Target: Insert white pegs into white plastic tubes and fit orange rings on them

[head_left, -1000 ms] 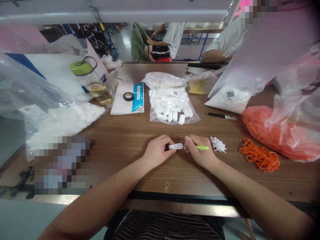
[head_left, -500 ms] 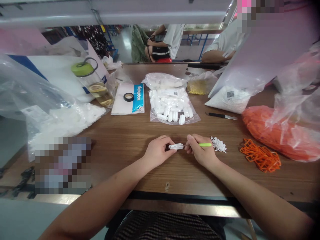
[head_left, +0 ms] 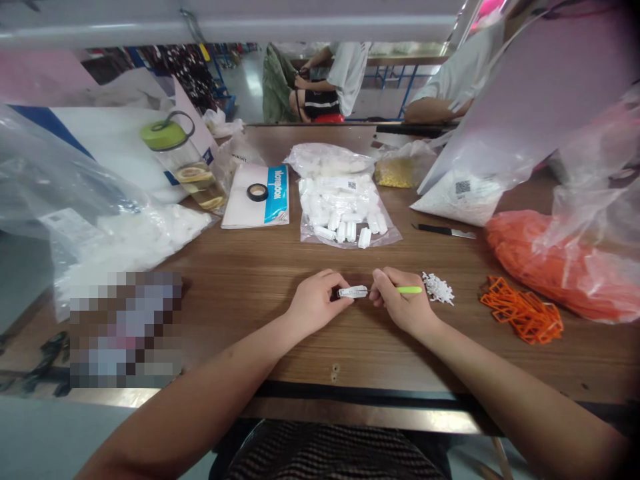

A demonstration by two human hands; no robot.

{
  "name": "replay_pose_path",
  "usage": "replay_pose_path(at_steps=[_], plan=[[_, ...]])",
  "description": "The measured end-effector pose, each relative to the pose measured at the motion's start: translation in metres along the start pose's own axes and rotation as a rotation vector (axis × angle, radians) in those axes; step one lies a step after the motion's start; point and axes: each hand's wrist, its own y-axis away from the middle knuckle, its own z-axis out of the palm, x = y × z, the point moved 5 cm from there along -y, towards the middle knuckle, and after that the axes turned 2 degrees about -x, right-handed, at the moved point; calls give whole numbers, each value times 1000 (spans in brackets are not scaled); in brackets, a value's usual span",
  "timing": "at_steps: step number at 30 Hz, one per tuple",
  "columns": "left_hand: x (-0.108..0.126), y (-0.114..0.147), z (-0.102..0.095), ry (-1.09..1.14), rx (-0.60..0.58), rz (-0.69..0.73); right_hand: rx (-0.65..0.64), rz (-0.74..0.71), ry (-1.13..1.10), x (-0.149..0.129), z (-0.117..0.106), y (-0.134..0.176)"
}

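Observation:
My left hand (head_left: 320, 300) is closed on one end of a small white plastic connector housing (head_left: 353, 292), which has a row of dark marks along its side. In my right hand (head_left: 400, 300) is a thin tool with a lime-green handle (head_left: 410, 290), held like a pen. Its slim metal tip points left and meets the right end of the housing; whether it goes inside is too small to tell. Just right of my right hand lies a heap of small white plastic pieces (head_left: 438, 289). Farther right is a pile of orange plastic frames (head_left: 523, 310).
Beyond my hands lies a clear bag of white housings (head_left: 345, 210), with a notebook (head_left: 245, 200) bearing a black tape roll (head_left: 257, 193). A black-handled blade (head_left: 445, 231) is at right, near a bag of orange parts (head_left: 560, 267). A green-lidded bottle (head_left: 185, 163) stands left.
The view has shifted very slightly. Both hands keep nearly the same place and grip, with the tool tip still at the housing's right end.

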Motion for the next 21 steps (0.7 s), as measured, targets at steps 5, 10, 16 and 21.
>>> replay_pose_path(at_steps=[5,10,16,21], plan=[[0,0,0,-13,3,-13,-56,-148,193,-11,-1,1],[-1,0,0,-20,-12,-3,87,91,-94,5,-13,-4],[-3,1,1,14,0,-14,79,129,-142,10,-10,-5],[-2,0,1,14,-1,-13,82,140,-155,11,-9,-6]])
